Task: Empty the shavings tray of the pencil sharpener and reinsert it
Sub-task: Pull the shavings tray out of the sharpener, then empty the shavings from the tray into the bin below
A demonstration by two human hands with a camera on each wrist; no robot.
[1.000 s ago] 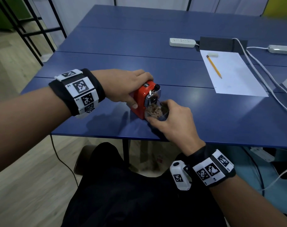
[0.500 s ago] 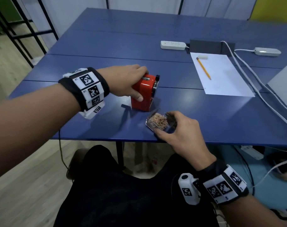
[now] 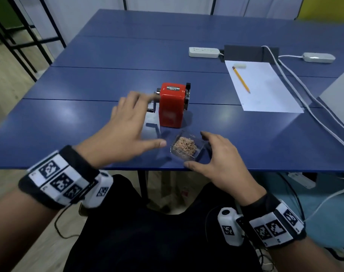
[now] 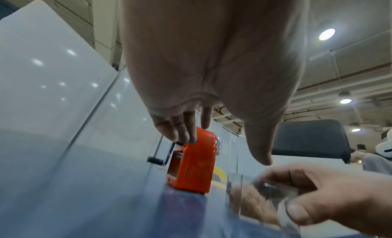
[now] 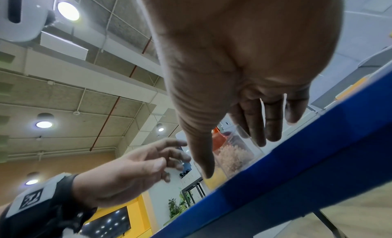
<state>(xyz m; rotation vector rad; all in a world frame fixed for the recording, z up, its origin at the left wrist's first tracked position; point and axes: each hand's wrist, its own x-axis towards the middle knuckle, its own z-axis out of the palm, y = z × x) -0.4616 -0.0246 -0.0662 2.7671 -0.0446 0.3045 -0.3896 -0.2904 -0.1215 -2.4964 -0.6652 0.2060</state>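
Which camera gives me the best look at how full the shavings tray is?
The head view: it looks down into the open top of the clear shavings tray, showing the heap of shavings inside. The left wrist view shows the tray side-on and blurred. In the right wrist view the tray is partly hidden behind the thumb.

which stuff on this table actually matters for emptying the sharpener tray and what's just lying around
Belongs to the job:
- red pencil sharpener, standing on the blue table
- clear shavings tray, out of the sharpener and full of shavings
- left hand and right hand, either side of the tray

Just lying about:
- sheet of paper with a pencil and eraser
- white power strip
- white cables
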